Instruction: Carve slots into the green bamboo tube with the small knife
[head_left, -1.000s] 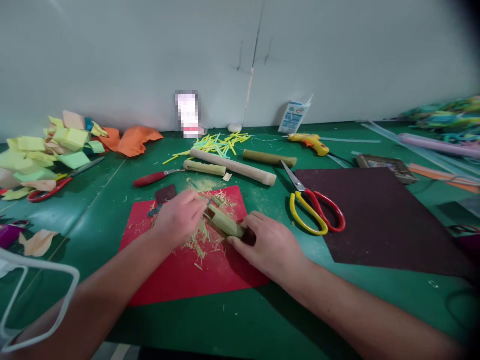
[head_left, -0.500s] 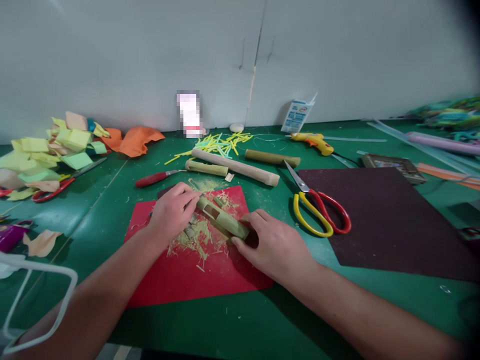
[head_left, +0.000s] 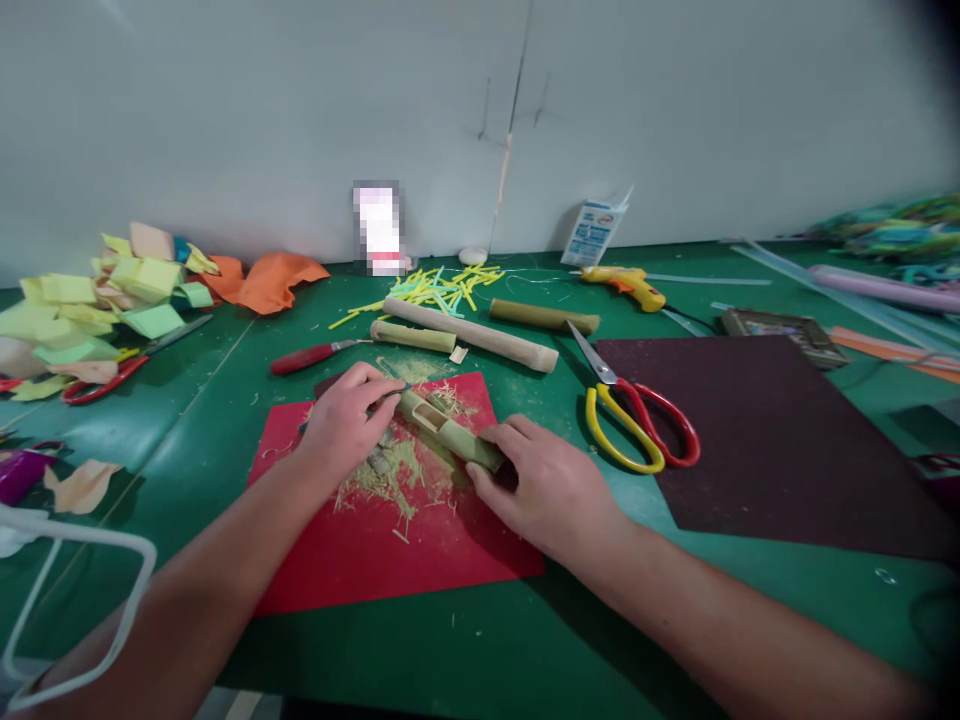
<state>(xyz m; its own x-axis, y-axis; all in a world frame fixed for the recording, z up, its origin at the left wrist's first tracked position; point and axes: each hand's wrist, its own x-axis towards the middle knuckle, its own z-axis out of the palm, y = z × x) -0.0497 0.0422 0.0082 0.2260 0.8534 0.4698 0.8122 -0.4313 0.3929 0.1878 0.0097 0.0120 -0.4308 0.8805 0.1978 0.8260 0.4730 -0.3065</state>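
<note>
A green bamboo tube (head_left: 471, 445) with a rectangular opening cut in its side slants over the red sheet (head_left: 405, 570). My right hand (head_left: 544, 480) grips its near right end between thumb and fingers. At the far left end of the tube, my left hand (head_left: 349, 415) is closed in a pinch on a thin dark tool (head_left: 391, 393), mostly hidden by the fingers. Bamboo shavings and dust (head_left: 394, 475) lie heaped under and around the tube.
Behind the sheet are a red-handled knife (head_left: 304, 358) and bamboo pieces (head_left: 480, 335). Scissors (head_left: 630, 420) rest right, overlapping a dark sheet (head_left: 780, 440). Farther back are a yellow glue gun (head_left: 626, 285), a drink carton (head_left: 594, 232), and paper strips (head_left: 442, 290). Folded papers (head_left: 112, 295) pile left.
The bamboo tube has shifted slightly right and turned a little, so its opening now shows a paler inside. My right hand moved with it; my left fingers shifted slightly.
</note>
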